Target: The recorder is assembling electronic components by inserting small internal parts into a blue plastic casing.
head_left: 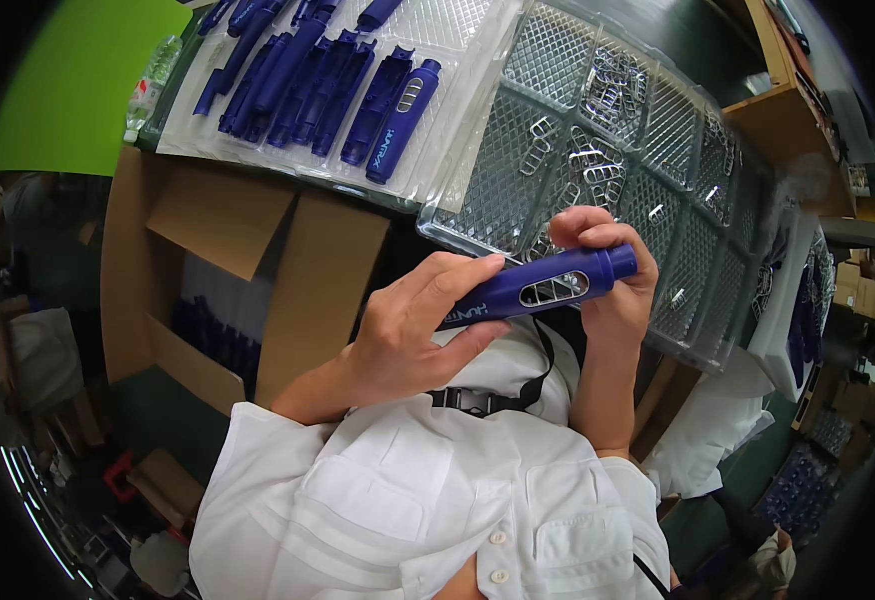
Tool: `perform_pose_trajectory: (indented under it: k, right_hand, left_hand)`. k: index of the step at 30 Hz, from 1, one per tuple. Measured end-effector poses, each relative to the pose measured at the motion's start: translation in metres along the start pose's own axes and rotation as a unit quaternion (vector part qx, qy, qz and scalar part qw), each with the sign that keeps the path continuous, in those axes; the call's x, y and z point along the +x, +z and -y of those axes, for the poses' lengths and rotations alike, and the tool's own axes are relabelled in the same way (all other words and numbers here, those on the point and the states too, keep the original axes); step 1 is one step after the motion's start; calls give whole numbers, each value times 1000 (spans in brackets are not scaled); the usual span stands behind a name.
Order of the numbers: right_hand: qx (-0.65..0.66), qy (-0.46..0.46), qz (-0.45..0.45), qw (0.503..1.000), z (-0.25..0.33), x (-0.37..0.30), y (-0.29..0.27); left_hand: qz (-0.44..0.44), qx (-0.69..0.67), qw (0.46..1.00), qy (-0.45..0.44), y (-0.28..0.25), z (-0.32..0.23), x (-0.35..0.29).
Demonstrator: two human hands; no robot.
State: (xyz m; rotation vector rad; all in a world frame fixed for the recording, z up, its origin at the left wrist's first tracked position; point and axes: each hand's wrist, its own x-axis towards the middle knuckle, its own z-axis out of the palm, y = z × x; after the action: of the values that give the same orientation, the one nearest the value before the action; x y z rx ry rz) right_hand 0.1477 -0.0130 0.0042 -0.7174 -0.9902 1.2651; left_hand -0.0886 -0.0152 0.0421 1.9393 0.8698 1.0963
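Just in front of my body, both hands hold a blue plastic handle housing (496,296) level, its narrow neck toward the right. A silver slotted trim piece (555,289) sits in the oval window on its upper face. My left hand (398,325) is closed around the left end, thumb below and fingers above. At the neck end, my right hand (626,285) grips the housing, with its index finger and other fingertips curled above it. Directly beyond lies a clear compartment tray (450,238) with several loose silver trim pieces (598,165).
Several blue housing parts (333,90) lie in rows on a white sheet at the far left. An open cardboard box (328,270) below holds more blue parts. A plastic bottle (154,85) lies beside a green surface (68,80). A wooden shelf (793,120) stands far right.
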Motion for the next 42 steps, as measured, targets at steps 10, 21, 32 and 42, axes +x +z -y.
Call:
perform_pose_trajectory:
  k: [10,21,32,42]
  right_hand:
    - [74,52,-30,995,-22,6,4]
    - [88,112,-45,989,-22,7,8]
    - [89,146,-44,984,-23,5,12]
    - [132,119,17,984,3,4,24]
  left_hand:
    - [-36,47,998,-9,-1,-7,-1]
    - [-44,77,996,-10,2,-7,-2]
    - [-45,91,995,-17,-1,-6,-6]
    - [-72,72,995,-18,3,4,-14]
